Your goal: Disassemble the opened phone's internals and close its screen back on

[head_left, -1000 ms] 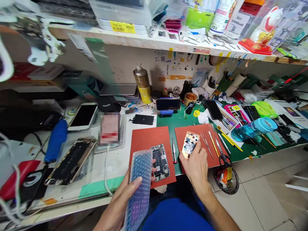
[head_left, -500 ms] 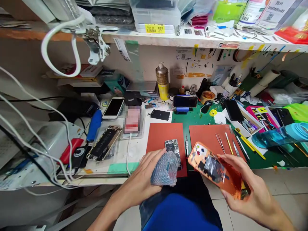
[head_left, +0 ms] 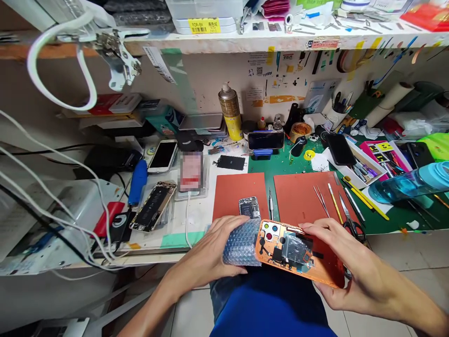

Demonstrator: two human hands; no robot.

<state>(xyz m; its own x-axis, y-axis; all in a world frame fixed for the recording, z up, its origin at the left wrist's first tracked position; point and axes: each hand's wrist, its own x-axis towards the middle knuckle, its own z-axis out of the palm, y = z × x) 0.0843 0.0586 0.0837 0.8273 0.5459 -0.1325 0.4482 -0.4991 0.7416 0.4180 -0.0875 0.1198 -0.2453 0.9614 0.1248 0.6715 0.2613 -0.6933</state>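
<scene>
Bench edge (head_left: pixel 154 257) nr — L fingers (head_left: pixel 228 224) clamped on bubble wrap (head_left: pixel 242 243), R fingers (head_left: pixel 322 228) on orange shell (head_left: pixel 298 252).

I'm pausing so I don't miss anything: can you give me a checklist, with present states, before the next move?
1. Left hand gripping the bubble wrap: ok, thumb below, fingers above.
2. Right hand holding the orange phone shell: ok, at the end away from the lenses.
3. Shell touching the bubble wrap: cannot tell; their edges meet in this view.
4. Opened phone fully visible: not ok, its near end is hidden.
5. Tweezers lying on the right-hand red mat: ok.
</scene>
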